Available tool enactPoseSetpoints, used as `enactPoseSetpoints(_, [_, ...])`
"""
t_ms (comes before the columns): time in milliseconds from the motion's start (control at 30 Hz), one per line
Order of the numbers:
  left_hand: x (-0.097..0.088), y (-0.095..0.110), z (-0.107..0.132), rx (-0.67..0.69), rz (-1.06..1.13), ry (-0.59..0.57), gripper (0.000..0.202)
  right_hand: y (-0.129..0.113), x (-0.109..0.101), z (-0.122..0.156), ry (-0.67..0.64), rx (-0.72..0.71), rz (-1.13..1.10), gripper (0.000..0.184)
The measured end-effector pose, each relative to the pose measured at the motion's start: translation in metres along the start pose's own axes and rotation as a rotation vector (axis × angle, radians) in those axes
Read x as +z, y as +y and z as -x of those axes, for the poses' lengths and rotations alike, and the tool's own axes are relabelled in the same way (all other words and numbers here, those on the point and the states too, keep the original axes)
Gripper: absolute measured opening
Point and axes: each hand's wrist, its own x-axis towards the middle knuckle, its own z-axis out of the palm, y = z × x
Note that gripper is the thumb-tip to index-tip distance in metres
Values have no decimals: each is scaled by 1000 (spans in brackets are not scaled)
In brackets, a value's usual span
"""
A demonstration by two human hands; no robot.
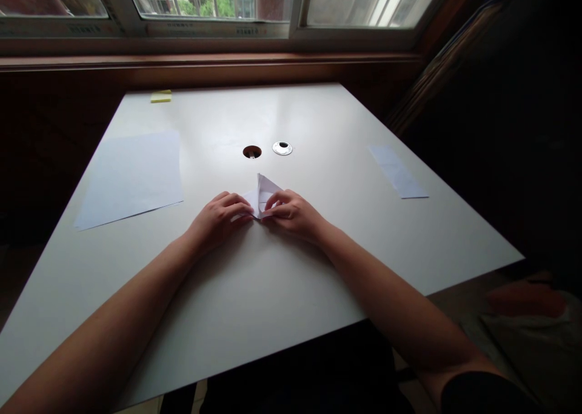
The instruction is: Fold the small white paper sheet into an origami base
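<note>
A small folded sheet of white paper (264,190) stands at the middle of the white table, one pointed flap sticking up. My left hand (226,213) pinches its left lower edge, fingers bent and closed. On the other side, my right hand (291,213) grips the right part between thumb and fingers. Both hands rest close together near the tabletop. My fingers cover the paper's lower corners, so the folds there are hidden.
On the white table (291,293), several paper sheets (131,174) lie at left and a folded paper strip (396,170) at right. Yellow sticky notes (160,97) sit at the far left edge. Beyond the paper are a cable hole (251,152) and its round cover (282,148).
</note>
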Motion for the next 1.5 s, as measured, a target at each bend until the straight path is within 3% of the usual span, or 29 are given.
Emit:
enactPoseSetpoints(200, [1,-2,-1,-37,13,51,16,1,-1,1,28,15,-72,11])
enactPoseSetpoints(467, [1,-2,0,-25,-13,20,14,-11,0,0,-44,38,109,18])
enactPoseSetpoints(767, [0,0,0,37,-13,-15,16,0,-1,0,-25,44,-50,9])
enactPoseSetpoints(1100, [-1,4,-3,46,4,-65,14,3,3,-7,-72,107,65,15])
enactPoseSetpoints(1367, [-1,6,-4,38,-15,-77,15,9,-4,-10,-30,186,-134,13])
enactPoseSetpoints(1500, [-1,5,-3,41,-18,-84,15,8,-4,-10,-9,170,-74,20])
